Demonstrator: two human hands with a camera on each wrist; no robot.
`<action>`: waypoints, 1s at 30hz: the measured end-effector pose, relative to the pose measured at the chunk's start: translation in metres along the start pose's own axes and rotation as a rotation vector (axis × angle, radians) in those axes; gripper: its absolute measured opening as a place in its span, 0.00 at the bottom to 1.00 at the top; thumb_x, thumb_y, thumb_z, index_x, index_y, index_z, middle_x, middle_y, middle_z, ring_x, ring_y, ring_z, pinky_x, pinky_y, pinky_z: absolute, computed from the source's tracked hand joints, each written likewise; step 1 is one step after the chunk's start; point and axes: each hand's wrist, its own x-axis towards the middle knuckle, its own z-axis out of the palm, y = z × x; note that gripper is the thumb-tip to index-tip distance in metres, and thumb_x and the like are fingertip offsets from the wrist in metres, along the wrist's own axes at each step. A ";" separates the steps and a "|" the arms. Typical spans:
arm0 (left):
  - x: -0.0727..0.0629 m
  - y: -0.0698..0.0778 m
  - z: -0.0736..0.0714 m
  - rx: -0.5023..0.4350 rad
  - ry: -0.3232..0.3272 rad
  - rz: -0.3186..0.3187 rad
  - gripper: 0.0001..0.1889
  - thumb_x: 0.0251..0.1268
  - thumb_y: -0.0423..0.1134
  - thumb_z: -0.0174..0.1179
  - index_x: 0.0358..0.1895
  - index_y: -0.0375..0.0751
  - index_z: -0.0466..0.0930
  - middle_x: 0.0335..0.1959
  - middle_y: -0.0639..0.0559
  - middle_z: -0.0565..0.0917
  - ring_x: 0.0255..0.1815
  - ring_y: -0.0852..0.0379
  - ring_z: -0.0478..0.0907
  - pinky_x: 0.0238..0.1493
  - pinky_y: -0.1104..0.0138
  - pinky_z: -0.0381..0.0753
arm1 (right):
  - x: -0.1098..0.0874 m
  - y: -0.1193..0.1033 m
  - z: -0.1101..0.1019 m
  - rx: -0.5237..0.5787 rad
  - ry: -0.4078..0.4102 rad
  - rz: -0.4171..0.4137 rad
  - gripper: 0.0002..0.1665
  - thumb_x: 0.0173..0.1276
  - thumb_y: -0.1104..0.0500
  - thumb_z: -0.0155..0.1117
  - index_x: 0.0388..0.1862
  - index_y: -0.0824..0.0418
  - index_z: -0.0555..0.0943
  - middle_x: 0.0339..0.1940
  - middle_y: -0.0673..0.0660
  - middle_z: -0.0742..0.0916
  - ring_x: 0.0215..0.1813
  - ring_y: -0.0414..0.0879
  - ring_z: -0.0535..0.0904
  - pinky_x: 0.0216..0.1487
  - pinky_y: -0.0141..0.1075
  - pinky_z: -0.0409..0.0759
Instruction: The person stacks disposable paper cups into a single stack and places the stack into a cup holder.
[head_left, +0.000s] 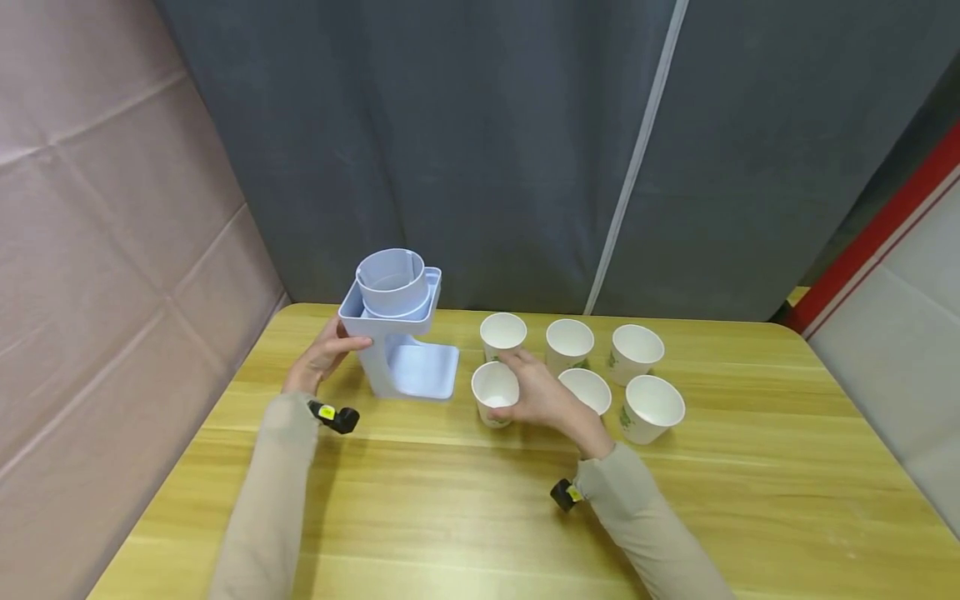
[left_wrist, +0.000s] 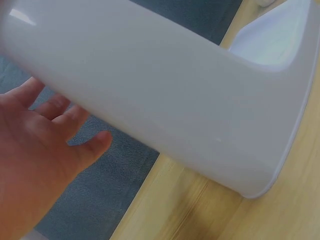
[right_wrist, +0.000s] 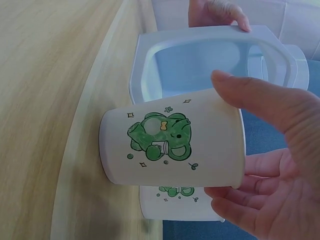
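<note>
A pale blue, stand-like holder (head_left: 380, 358) with a round cup-shaped top and a flat base stands at the table's left rear. My left hand (head_left: 322, 358) is at its left side; in the left wrist view, the fingertips (left_wrist: 75, 116) reach the edge of its smooth body with the thumb apart from it. Just right of the holder, my right hand (head_left: 543, 392) has its thumb and fingers on opposite sides of a white paper cup (head_left: 491, 392). A green cartoon animal is printed on that paper cup (right_wrist: 170, 140) in the right wrist view.
Several more white paper cups stand in two rows: one (head_left: 503, 332) directly behind the held cup, others such as the front right cup (head_left: 652, 408) further right. The wooden table (head_left: 450, 517) ends at a dark grey curtain (head_left: 450, 150). A pinkish wall covering (head_left: 112, 250) borders the left.
</note>
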 end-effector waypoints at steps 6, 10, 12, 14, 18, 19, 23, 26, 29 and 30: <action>-0.001 0.000 0.001 0.014 0.011 -0.006 0.30 0.49 0.23 0.58 0.58 0.48 0.63 0.49 0.60 0.74 0.50 0.61 0.69 0.57 0.69 0.63 | 0.002 0.000 0.000 0.000 -0.019 0.002 0.49 0.43 0.54 0.79 0.62 0.72 0.68 0.59 0.69 0.74 0.56 0.59 0.73 0.53 0.51 0.75; -0.002 0.001 0.002 0.028 0.011 -0.017 0.31 0.50 0.23 0.56 0.59 0.49 0.62 0.50 0.60 0.73 0.52 0.60 0.67 0.60 0.66 0.59 | 0.001 0.000 0.000 -0.008 -0.020 0.003 0.48 0.42 0.53 0.80 0.60 0.72 0.70 0.57 0.67 0.74 0.54 0.58 0.74 0.52 0.50 0.76; -0.002 0.002 0.002 0.038 0.008 -0.021 0.32 0.50 0.23 0.55 0.59 0.50 0.62 0.52 0.59 0.72 0.53 0.59 0.66 0.61 0.64 0.57 | 0.001 0.000 -0.001 -0.016 -0.022 -0.001 0.47 0.42 0.53 0.80 0.58 0.72 0.71 0.56 0.67 0.75 0.53 0.58 0.75 0.50 0.50 0.77; -0.003 0.002 0.002 0.046 0.001 -0.020 0.32 0.50 0.23 0.55 0.60 0.51 0.62 0.53 0.59 0.72 0.54 0.59 0.66 0.62 0.63 0.56 | 0.000 0.000 -0.001 -0.021 -0.023 -0.006 0.46 0.41 0.52 0.80 0.56 0.72 0.72 0.54 0.67 0.76 0.51 0.57 0.75 0.50 0.49 0.77; -0.004 0.003 0.002 0.060 -0.022 -0.008 0.32 0.50 0.24 0.55 0.60 0.52 0.62 0.55 0.58 0.71 0.55 0.58 0.65 0.62 0.62 0.57 | -0.001 -0.001 -0.003 -0.028 -0.028 -0.024 0.44 0.40 0.53 0.81 0.54 0.73 0.74 0.53 0.66 0.76 0.50 0.57 0.75 0.49 0.48 0.77; -0.004 0.003 0.002 0.063 -0.025 -0.004 0.32 0.50 0.24 0.55 0.60 0.52 0.62 0.55 0.58 0.71 0.55 0.58 0.65 0.62 0.62 0.57 | -0.002 -0.002 -0.003 -0.027 -0.029 -0.027 0.44 0.40 0.53 0.81 0.53 0.73 0.74 0.53 0.66 0.76 0.50 0.57 0.76 0.49 0.48 0.77; -0.006 0.003 0.002 0.067 -0.034 0.006 0.32 0.50 0.24 0.56 0.59 0.53 0.63 0.54 0.59 0.71 0.55 0.58 0.66 0.60 0.65 0.59 | -0.003 -0.003 -0.004 -0.032 -0.034 -0.044 0.44 0.40 0.53 0.80 0.54 0.73 0.74 0.54 0.67 0.76 0.50 0.57 0.76 0.49 0.48 0.77; -0.009 0.003 0.002 0.058 -0.040 0.018 0.31 0.50 0.24 0.57 0.58 0.53 0.63 0.54 0.58 0.72 0.54 0.58 0.66 0.59 0.67 0.61 | -0.005 -0.003 -0.005 -0.037 -0.045 -0.047 0.45 0.41 0.53 0.80 0.55 0.74 0.73 0.53 0.67 0.77 0.50 0.57 0.76 0.49 0.47 0.77; -0.012 0.004 0.001 0.063 -0.046 0.024 0.32 0.50 0.25 0.58 0.59 0.53 0.63 0.54 0.59 0.72 0.54 0.58 0.66 0.59 0.69 0.62 | -0.006 -0.004 -0.006 -0.037 -0.060 -0.047 0.46 0.41 0.52 0.80 0.57 0.73 0.73 0.53 0.66 0.77 0.50 0.56 0.76 0.49 0.47 0.77; -0.013 0.005 0.001 0.069 -0.047 0.025 0.32 0.50 0.25 0.58 0.59 0.53 0.63 0.54 0.59 0.71 0.54 0.58 0.66 0.59 0.69 0.62 | -0.007 -0.004 -0.006 -0.035 -0.064 -0.046 0.46 0.41 0.52 0.80 0.57 0.73 0.73 0.53 0.66 0.77 0.50 0.56 0.76 0.50 0.47 0.77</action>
